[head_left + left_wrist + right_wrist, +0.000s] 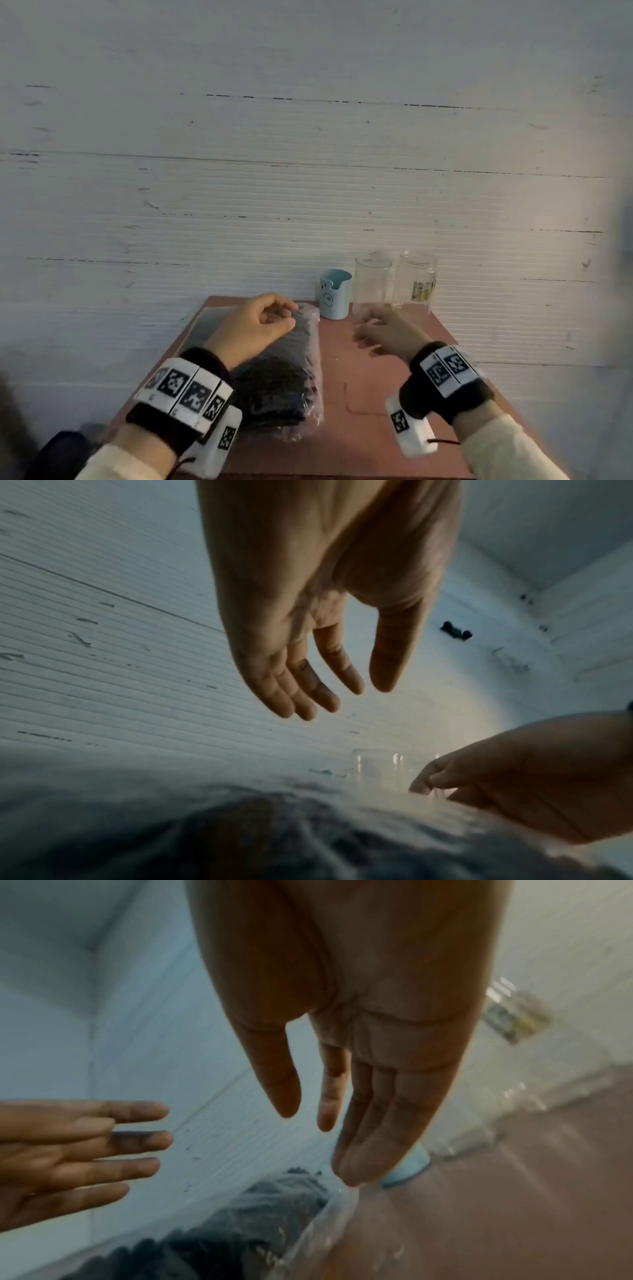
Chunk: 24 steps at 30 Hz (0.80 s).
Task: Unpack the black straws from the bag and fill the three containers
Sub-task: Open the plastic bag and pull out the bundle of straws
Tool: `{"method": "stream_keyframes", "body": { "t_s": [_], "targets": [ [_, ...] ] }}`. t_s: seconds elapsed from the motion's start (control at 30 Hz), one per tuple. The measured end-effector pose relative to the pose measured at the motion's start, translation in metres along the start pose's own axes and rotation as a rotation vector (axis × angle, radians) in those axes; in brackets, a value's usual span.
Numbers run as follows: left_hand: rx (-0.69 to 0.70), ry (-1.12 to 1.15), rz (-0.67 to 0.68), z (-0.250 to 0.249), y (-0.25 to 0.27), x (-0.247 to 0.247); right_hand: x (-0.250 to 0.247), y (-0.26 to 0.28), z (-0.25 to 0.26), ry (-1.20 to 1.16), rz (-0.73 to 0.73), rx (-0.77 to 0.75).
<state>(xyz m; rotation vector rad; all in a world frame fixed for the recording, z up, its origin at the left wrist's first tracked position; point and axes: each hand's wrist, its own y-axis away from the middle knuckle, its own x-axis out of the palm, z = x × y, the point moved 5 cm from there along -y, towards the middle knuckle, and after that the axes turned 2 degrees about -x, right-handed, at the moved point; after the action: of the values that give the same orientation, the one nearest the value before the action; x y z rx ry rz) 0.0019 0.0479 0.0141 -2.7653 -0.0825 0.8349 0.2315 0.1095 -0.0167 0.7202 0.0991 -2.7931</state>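
A clear plastic bag of black straws [294,387] lies lengthwise on the reddish table [359,394]. It shows blurred in the left wrist view [257,831] and in the right wrist view [240,1231]. My left hand [284,315] hovers over the bag's far end with relaxed fingers [308,704], holding nothing. My right hand [368,325] hangs over the table right of the bag, its fingers [363,1150] straight and empty. Behind stand a blue cup [335,294], a clear glass [372,281] and a clear labelled jar [418,281], none with straws in it.
A white ribbed wall [308,171] rises right behind the containers. A grey flat sheet [205,325] lies at the table's far left, partly under the bag. The table's right edge [479,377] runs close to my right wrist.
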Motion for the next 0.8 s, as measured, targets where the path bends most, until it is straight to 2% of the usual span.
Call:
{"method": "stream_keyframes", "body": {
  "t_s": [0.13,0.23,0.37,0.5,0.63,0.8],
  "targets": [
    [-0.124,-0.092,0.031,0.014,-0.022,0.005,0.041,-0.033,-0.009,-0.109,0.141,0.255],
    [-0.188,-0.152,0.087,0.034,-0.03,0.014,0.063,-0.042,-0.012,-0.207,0.208,0.302],
    [-0.218,-0.189,0.135,0.046,-0.031,0.015,0.073,-0.049,-0.005,-0.167,0.241,0.211],
    [-0.224,-0.24,0.213,0.049,-0.029,0.018,0.074,-0.046,-0.005,-0.169,0.223,0.183],
    [-0.199,-0.241,0.197,0.045,-0.03,0.015,0.063,-0.041,-0.006,-0.277,0.142,0.113],
    [-0.103,-0.149,0.143,0.027,-0.035,0.014,0.05,-0.038,0.012,-0.267,0.054,-0.09]
  ]
}}
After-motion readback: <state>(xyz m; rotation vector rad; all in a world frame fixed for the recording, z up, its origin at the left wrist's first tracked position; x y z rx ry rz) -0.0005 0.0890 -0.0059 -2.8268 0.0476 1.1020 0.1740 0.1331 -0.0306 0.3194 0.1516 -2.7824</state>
